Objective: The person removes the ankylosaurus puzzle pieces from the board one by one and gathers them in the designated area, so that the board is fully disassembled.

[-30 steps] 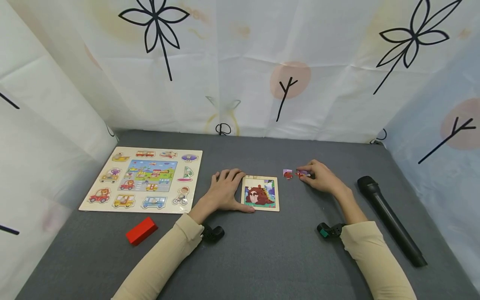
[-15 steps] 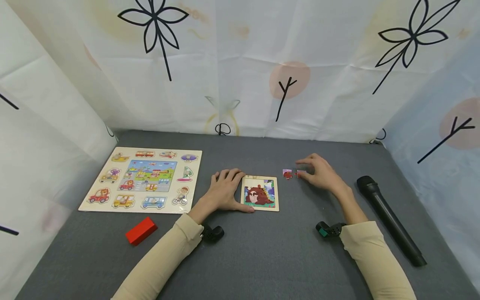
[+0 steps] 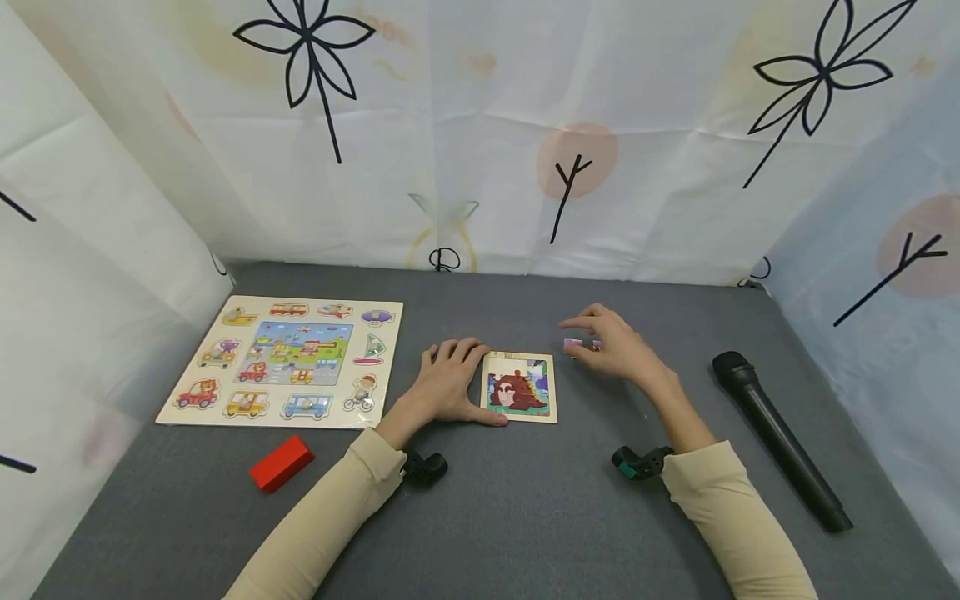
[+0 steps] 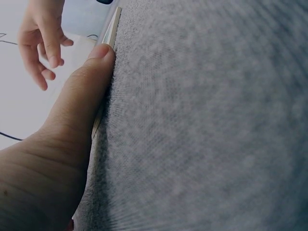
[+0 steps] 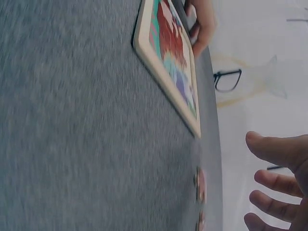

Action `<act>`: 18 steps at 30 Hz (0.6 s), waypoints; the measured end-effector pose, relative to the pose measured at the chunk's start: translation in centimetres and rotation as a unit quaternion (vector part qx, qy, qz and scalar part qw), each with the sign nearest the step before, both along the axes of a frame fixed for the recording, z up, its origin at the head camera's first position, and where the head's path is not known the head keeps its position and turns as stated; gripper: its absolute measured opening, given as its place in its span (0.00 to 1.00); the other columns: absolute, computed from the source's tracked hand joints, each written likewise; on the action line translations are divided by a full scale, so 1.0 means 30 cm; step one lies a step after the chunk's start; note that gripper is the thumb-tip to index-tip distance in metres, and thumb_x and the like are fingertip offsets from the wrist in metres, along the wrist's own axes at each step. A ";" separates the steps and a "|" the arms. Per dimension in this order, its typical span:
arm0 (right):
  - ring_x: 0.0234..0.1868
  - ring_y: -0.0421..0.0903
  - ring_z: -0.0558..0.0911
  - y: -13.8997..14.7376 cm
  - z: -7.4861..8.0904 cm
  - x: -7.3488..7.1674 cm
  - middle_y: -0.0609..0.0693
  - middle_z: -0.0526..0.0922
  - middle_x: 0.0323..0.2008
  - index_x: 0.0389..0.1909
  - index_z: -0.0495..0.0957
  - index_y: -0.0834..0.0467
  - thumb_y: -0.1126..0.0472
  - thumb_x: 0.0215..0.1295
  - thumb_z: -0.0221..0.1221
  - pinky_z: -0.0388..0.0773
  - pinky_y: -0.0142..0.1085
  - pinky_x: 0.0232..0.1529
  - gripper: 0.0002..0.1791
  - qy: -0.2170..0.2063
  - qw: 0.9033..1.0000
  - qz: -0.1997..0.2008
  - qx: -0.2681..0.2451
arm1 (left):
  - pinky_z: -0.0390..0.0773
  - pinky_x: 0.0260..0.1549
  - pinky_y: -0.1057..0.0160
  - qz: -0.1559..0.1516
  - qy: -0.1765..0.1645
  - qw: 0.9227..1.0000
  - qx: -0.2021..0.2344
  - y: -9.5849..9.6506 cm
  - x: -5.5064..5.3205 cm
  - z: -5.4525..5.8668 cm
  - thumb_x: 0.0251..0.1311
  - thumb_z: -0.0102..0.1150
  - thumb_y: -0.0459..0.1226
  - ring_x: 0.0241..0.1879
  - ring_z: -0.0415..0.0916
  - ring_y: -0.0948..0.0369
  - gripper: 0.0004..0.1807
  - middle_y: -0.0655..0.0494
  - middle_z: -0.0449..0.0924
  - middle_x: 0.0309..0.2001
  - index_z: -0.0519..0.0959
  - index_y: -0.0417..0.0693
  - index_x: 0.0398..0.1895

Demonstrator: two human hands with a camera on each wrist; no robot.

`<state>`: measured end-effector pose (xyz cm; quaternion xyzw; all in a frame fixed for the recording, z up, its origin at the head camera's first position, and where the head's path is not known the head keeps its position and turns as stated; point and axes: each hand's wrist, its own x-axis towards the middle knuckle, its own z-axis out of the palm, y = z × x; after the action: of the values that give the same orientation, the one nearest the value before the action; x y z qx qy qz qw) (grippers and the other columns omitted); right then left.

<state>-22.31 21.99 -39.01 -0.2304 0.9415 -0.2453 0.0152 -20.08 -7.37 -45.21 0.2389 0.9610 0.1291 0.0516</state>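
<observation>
A small wooden-framed jigsaw puzzle [image 3: 519,387] with a spiky brown animal picture lies flat; bare wood shows at its top left. My left hand [image 3: 447,385] holds its left side, thumb at the lower corner, index finger by the upper one. The thumb [image 4: 86,89] lies along the frame's edge in the left wrist view. Up and right of the puzzle hovers my right hand [image 3: 613,346], fingers spread, nothing held. Just under it are two small puzzle pieces, a left one [image 3: 572,342] and a right one [image 3: 596,345], both partly covered.
On the left lies a large vehicle puzzle board [image 3: 367,342], with a red block [image 3: 282,464] in front of it. A black microphone [image 3: 780,442] lies beyond the right forearm. Patterned white cloth [image 3: 495,200] walls off the back of the grey table [image 3: 517,517].
My right hand has let go of the right-hand puzzle piece, lifted, and shifted left over the pieces. My left hand stays on the small puzzle.
</observation>
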 end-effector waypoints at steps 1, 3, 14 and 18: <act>0.45 0.58 0.77 -0.009 0.000 0.002 0.65 0.78 0.54 0.61 0.81 0.62 0.60 0.70 0.64 0.74 0.45 0.42 0.21 0.000 1.000 0.005 0.002 | 0.57 0.68 0.34 0.000 0.002 1.000 0.000 0.000 0.000 -0.001 0.38 0.68 0.77 0.74 0.56 0.48 0.64 0.55 0.58 0.76 0.61 0.59 0.78; 0.45 0.57 0.77 -0.027 -0.001 0.005 0.64 0.78 0.54 0.61 0.81 0.62 0.60 0.70 0.64 0.74 0.45 0.41 0.21 0.000 1.000 0.013 0.005 | 0.57 0.67 0.33 0.001 0.003 1.000 0.000 0.000 0.000 -0.002 0.38 0.68 0.77 0.74 0.56 0.48 0.64 0.55 0.58 0.76 0.61 0.59 0.77; 0.45 0.54 0.77 -0.112 -0.035 0.030 0.60 0.80 0.52 0.60 0.82 0.60 0.58 0.68 0.66 0.73 0.44 0.42 0.21 -0.004 0.998 0.065 0.014 | 0.56 0.68 0.33 0.000 -0.002 1.000 -0.003 0.000 -0.005 -0.005 0.38 0.67 0.78 0.74 0.56 0.48 0.64 0.55 0.58 0.77 0.60 0.60 0.78; 0.45 0.54 0.78 -0.128 -0.047 0.038 0.59 0.81 0.50 0.59 0.83 0.59 0.58 0.68 0.67 0.73 0.42 0.42 0.20 -0.010 0.997 0.082 0.011 | 0.57 0.68 0.33 0.000 -0.003 1.000 -0.001 -0.001 -0.007 -0.007 0.38 0.67 0.78 0.74 0.56 0.48 0.64 0.55 0.58 0.77 0.60 0.60 0.78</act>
<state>-21.19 18.16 -40.43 -0.3040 0.9220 -0.2350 0.0477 -20.30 -7.38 -45.43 0.2389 0.9609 0.1286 0.0546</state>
